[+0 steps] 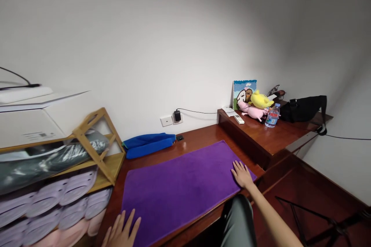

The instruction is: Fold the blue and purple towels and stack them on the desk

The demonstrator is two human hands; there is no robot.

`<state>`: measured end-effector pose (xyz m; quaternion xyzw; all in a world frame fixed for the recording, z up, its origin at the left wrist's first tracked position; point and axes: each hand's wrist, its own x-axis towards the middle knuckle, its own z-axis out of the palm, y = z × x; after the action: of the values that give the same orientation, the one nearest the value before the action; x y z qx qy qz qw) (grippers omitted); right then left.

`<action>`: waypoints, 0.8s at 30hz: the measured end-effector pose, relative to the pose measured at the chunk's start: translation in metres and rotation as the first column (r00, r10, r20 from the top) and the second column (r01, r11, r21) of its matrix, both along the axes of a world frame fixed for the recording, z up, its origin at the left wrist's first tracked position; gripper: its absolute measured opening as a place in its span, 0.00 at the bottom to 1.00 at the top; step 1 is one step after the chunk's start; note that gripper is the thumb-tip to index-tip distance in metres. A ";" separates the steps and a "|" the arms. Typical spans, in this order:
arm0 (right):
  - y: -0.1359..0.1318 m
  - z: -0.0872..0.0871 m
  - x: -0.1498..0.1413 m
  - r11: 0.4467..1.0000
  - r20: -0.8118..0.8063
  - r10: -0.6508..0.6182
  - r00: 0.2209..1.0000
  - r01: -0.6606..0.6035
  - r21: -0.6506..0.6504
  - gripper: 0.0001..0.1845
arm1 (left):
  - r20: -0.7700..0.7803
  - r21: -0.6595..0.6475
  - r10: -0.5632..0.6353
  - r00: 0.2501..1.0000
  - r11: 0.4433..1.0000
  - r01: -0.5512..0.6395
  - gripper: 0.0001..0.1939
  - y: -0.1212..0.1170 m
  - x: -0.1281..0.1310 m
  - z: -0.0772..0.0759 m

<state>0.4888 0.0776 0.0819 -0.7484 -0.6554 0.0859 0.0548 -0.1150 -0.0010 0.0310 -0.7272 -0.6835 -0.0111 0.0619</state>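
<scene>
Left hand (121, 233) and right hand (242, 175) lie, fingers (135, 228) spread, at edges of a purple cloth (179, 193); the brown surface (199, 135) abuts a white wall (145, 46).

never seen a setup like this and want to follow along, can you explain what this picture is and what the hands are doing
There is no machine here: these are a person's own bare hands, seen by a camera worn on their head, looking forward and down. There is just this one view.

On the reddish-brown desk lies a spread-out purple cloth. The right hand rests flat near its right edge; the left hand, partly cut off by the picture, is spread at its near left edge. Neither hand is closed around anything.

Behind the cloth is a blue folded item. The raised section to the right carries plush toys, a bottle and a black bag.
</scene>
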 end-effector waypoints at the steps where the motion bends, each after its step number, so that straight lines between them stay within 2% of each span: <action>1: -0.002 0.003 -0.012 1.000 -0.008 0.021 1.000 -0.021 0.021 0.35 | 0.034 0.055 0.023 0.999 0.998 -0.025 0.28 0.006 0.014 0.006; 3: -0.005 0.007 -0.052 0.989 -0.046 0.121 0.992 -0.117 0.088 0.35 | 0.116 0.164 0.032 0.993 0.985 -0.051 0.32 0.023 0.059 0.023; 4: -0.006 0.008 -0.077 0.975 -0.073 0.196 0.978 -0.186 0.124 0.34 | 0.145 0.190 -0.015 0.989 0.982 -0.013 0.33 0.031 0.086 0.031; 6: -0.007 0.006 -0.129 0.930 -0.129 0.348 0.929 -0.324 0.176 0.34 | 0.183 0.156 -0.130 0.974 0.982 0.102 0.33 0.047 0.138 0.044; 7: -0.007 0.004 -0.151 0.908 -0.150 0.403 0.903 -0.374 0.187 0.34 | 0.193 0.115 -0.148 0.970 0.985 0.127 0.33 0.052 0.157 0.047; 9: -0.005 -0.003 -0.176 0.889 -0.170 0.451 0.876 -0.423 0.175 0.34 | 0.194 0.029 -0.109 0.975 0.994 0.105 0.33 0.058 0.172 0.045; 10: -0.003 -0.007 -0.178 0.896 -0.169 0.438 0.883 -0.415 0.155 0.34 | 0.186 0.003 -0.058 0.981 0.998 0.058 0.33 0.058 0.166 0.040; 12: 0.003 -0.013 -0.160 0.932 -0.145 0.358 0.922 -0.346 0.104 0.35 | 0.169 -0.011 0.087 0.982 0.996 -0.086 0.36 0.053 0.129 0.028; 15: 0.011 -0.015 -0.100 0.986 -0.080 0.167 0.983 -0.165 0.028 0.37 | 0.162 0.011 0.327 0.931 0.943 -0.334 0.38 0.039 0.045 0.012; 17: 0.015 -0.012 -0.059 0.998 -0.045 0.066 0.997 -0.067 -0.019 0.37 | 0.133 0.009 0.376 0.917 0.925 -0.381 0.36 0.029 0.000 0.011; 18: 0.017 -0.010 -0.045 0.999 -0.034 0.030 0.999 -0.031 -0.039 0.37 | 0.109 0.009 0.381 0.918 0.923 -0.384 0.36 0.026 -0.012 0.013; 19: 0.017 -0.007 -0.037 0.999 -0.027 0.004 1.000 -0.006 -0.052 0.37 | 0.084 0.019 0.379 0.922 0.924 -0.381 0.36 0.025 -0.016 0.016; 21: 0.016 -0.002 -0.039 1.000 -0.020 -0.008 1.000 0.007 -0.026 0.37 | 0.052 0.086 0.359 0.932 0.928 -0.363 0.37 0.028 0.000 0.026; 22: 0.015 0.001 -0.049 1.000 -0.026 0.016 1.000 -0.016 0.005 0.37 | 0.051 0.135 0.332 0.942 0.932 -0.336 0.37 0.032 0.018 0.031; 24: 0.012 0.005 -0.086 0.987 -0.056 0.141 0.988 -0.136 0.082 0.36 | 0.072 0.203 0.199 0.977 0.956 -0.210 0.36 0.044 0.068 0.039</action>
<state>0.4032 0.0898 0.0867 -0.6952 -0.7068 0.0868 0.0977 -0.0471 0.0435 0.0704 -0.6416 -0.7514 -0.0949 0.1218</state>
